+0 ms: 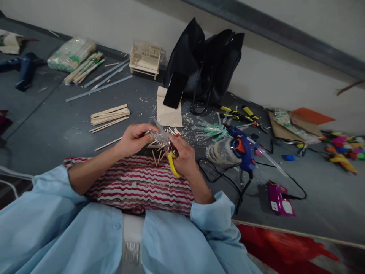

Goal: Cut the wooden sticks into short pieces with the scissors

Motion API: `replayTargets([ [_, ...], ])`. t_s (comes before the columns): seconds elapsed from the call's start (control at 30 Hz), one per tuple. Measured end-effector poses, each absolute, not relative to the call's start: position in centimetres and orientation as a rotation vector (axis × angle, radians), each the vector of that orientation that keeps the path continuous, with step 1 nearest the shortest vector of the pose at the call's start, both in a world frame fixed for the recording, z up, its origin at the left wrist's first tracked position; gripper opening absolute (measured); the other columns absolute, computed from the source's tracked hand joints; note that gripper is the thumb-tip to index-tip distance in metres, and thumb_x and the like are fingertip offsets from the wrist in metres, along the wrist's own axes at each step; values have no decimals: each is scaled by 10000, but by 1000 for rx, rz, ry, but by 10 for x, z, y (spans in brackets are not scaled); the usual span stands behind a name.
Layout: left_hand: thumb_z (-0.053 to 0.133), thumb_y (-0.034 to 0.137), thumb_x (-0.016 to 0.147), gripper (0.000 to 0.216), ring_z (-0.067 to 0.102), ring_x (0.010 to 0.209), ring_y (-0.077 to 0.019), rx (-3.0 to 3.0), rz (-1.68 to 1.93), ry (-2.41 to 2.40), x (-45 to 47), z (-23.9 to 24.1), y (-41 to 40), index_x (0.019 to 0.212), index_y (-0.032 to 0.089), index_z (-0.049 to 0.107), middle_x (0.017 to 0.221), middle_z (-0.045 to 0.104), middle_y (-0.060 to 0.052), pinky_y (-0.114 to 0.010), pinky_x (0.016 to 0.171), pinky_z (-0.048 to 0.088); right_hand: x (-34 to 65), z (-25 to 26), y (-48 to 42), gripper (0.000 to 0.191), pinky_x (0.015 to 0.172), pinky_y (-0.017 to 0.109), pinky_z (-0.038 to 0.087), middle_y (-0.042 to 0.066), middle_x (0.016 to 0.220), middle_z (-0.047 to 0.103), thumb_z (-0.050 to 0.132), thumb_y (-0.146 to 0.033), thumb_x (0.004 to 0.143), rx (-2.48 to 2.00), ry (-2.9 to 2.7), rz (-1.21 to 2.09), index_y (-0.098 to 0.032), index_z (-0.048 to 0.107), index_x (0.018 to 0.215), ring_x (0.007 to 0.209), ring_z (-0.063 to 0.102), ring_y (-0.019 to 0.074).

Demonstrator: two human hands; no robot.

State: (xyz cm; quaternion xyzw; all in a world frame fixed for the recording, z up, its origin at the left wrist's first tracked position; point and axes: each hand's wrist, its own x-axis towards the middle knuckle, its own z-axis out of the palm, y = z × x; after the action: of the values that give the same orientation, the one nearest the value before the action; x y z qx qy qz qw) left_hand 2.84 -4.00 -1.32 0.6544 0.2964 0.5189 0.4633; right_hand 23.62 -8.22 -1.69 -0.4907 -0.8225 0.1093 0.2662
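Observation:
My right hand (184, 156) is closed round a pair of yellow-handled scissors (172, 163), whose metal blades stand apart and point up and left. At the blades, my left hand (137, 137) pinches what looks like a thin wooden stick, mostly hidden by the fingers. Short cut sticks (158, 152) lie in a loose heap below the scissors. Left of them is a single long stick (108, 144), with a bundle of pale sticks (110, 116) farther back. Under my forearms rests a red-and-white striped cushion (139, 186).
A phone (175, 90) lies on beige paper (169, 116) before a black bag (208, 64). Behind stands a small wooden model bench (145, 61). To the right, a blue glue gun (242, 146) with trailing cable rests on a plastic jar (224, 151), near a purple box (281, 199) and pliers (234, 114).

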Motion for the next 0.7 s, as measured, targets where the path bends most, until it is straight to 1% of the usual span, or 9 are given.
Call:
replayTargets([
  [0.1,681,503,811,371,602,619,-110,1618,1269,742,28,-14,-40,813,133,705,699,690,-44,-199,598,475,236,-17,-83,525,817,306,526,58,962,632,546,-197,843,-1313,-2228,314,-237,525,1366,891,607,202],
  [0.33,670,480,828,350,622,638,-114,1651,1305,764,28,-15,-40,822,133,711,724,709,-54,-195,616,483,235,-17,-84,541,840,328,536,80,989,644,531,-186,843,-1331,-2234,243,-199,517,1384,936,616,223],
  [0.43,670,438,840,306,615,628,-106,1663,1312,759,27,-16,-40,823,135,715,708,704,-46,-186,608,478,234,-19,-84,554,851,328,540,79,1009,659,535,-170,826,-1333,-2230,270,-203,521,1379,948,625,221],
  [0.53,662,431,847,301,618,637,-114,1660,1300,751,27,-15,-41,819,136,718,709,702,-49,-193,611,484,234,-22,-84,574,873,326,541,78,1045,676,538,-145,797,-1328,-2217,300,-205,531,1367,976,637,218],
  [0.7,658,434,846,316,562,587,-97,1674,1304,758,28,-8,-42,763,133,706,661,666,-30,-183,559,448,235,-26,-83,555,891,320,543,79,1048,702,528,-132,774,-1306,-2184,271,-194,571,1324,973,659,211],
])
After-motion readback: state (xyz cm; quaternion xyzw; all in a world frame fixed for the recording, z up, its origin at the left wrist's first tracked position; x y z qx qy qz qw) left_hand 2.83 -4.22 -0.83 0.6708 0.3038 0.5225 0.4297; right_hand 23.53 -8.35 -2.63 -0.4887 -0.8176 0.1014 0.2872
